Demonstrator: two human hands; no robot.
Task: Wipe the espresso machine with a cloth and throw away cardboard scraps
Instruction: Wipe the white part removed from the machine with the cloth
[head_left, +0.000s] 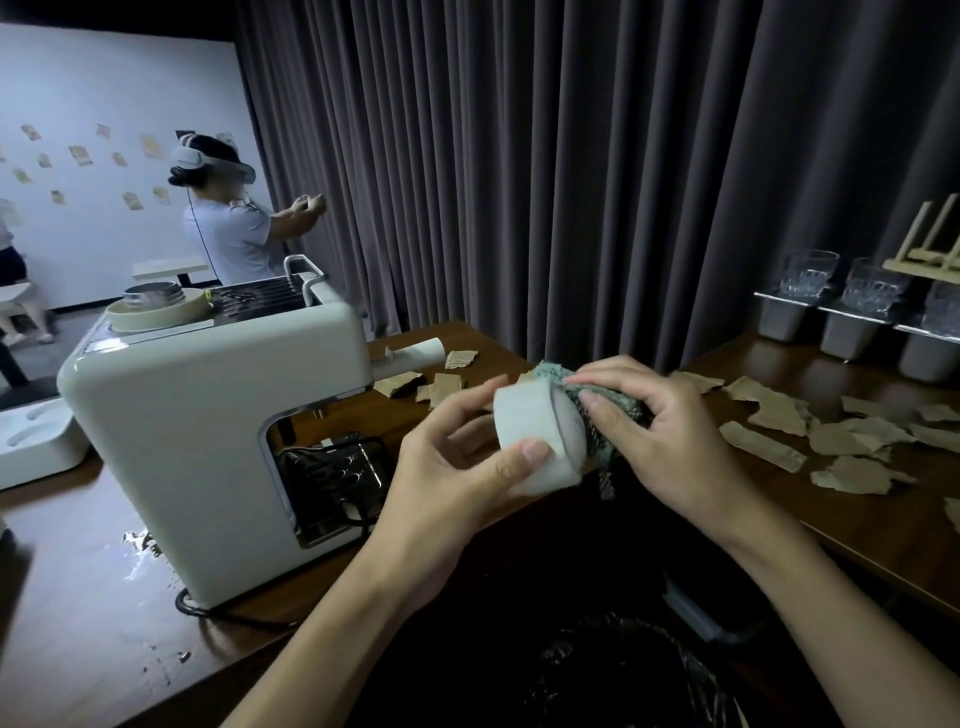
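A pale green espresso machine (208, 426) stands on the dark wooden table (78, 623) at the left, its drip tray bay facing me. My left hand (447, 467) grips a small white rounded part (535, 436), thumb on its front. My right hand (660, 431) holds a grey-green cloth (608, 405) against the end of that part. Torn brown cardboard scraps (831, 441) lie scattered on the table to the right, with a few more scraps (441, 387) behind the machine.
A bin lined with a black bag (623, 675) sits below my arms. Grey cups with glasses (810, 291) stand at the back right. A white tray (36, 441) lies left of the machine. Another person with a headset (223, 218) stands by the curtain.
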